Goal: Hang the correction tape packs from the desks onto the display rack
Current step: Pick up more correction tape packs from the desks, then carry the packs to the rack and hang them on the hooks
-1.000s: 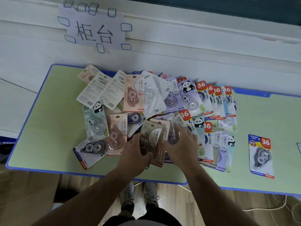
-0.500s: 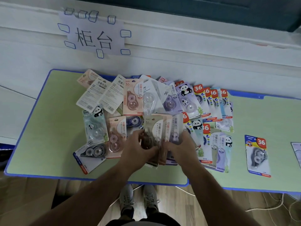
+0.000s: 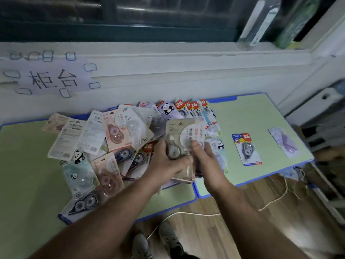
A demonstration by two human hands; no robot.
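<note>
Two green, blue-edged desks stand butted together: the left worktop (image 3: 24, 165) and the right worktop (image 3: 242, 113). A big loose pile of correction tape packs (image 3: 104, 143) sprawls over the left one's right half and spills across the seam along the far edge. Both hands are over the seam near the front edge, left hand (image 3: 166, 165) and right hand (image 3: 207, 159), sharing a small held stack of packs (image 3: 182, 133), beige card in front, upright. Left fingers curl round its lower left; right thumb pins the face, fingers behind. On the right worktop a blue-and-yellow pack (image 3: 246, 148) lies flat, and a purple pack (image 3: 283, 142) sits nearer the right edge.
</note>
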